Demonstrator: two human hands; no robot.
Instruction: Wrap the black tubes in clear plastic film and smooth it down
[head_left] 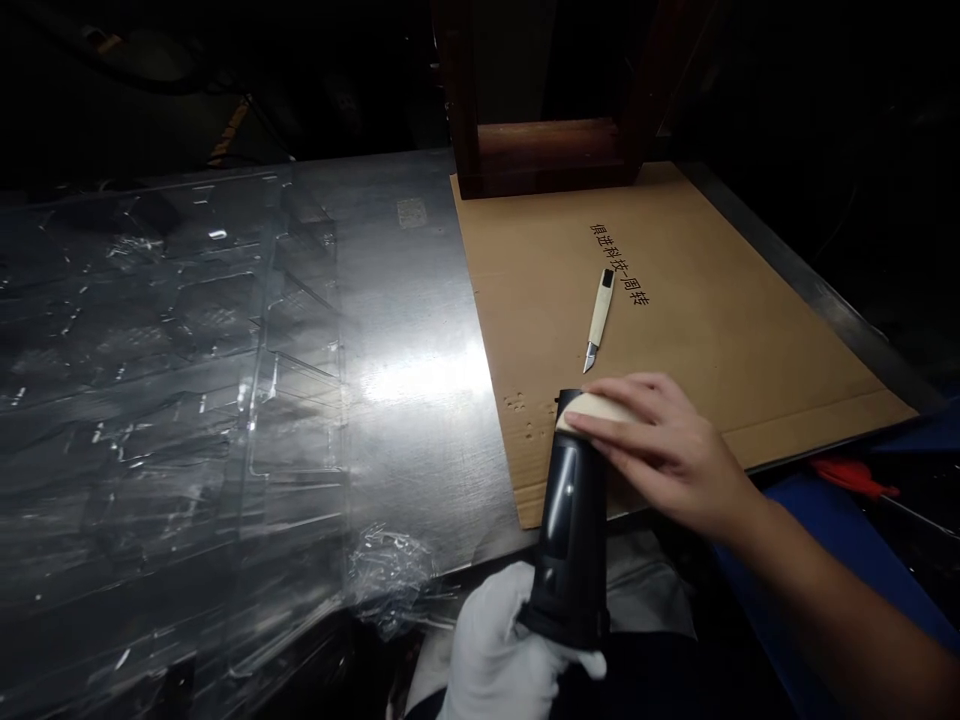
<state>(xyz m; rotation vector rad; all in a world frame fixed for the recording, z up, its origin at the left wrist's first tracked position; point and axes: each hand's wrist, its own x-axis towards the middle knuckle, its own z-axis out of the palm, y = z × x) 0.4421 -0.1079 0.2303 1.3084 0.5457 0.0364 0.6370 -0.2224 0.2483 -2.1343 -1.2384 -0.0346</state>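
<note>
My left hand (pixel 495 650), in a white glove, grips the lower end of a black cylindrical tool (pixel 568 530). The tool stands tilted, and its far end lies over the edge of a brown cardboard sheet (pixel 712 330). My bare right hand (pixel 652 450) wraps over a cream-coloured end piece (pixel 592 410) on that far end. A few centimetres beyond my right fingers, a craft knife (pixel 598 320) with a cream handle lies on the cardboard, its blade pointing toward me. I cannot tell what the black tool is.
The cardboard lies on a steel table (pixel 420 300) and bears black Chinese lettering (pixel 619 262). Clear moulded plastic trays (pixel 172 400) cover the left side, with crumpled film (pixel 394 585) at their near corner. A dark wooden frame (pixel 547 155) stands at the back; a red item (pixel 851 476) lies right.
</note>
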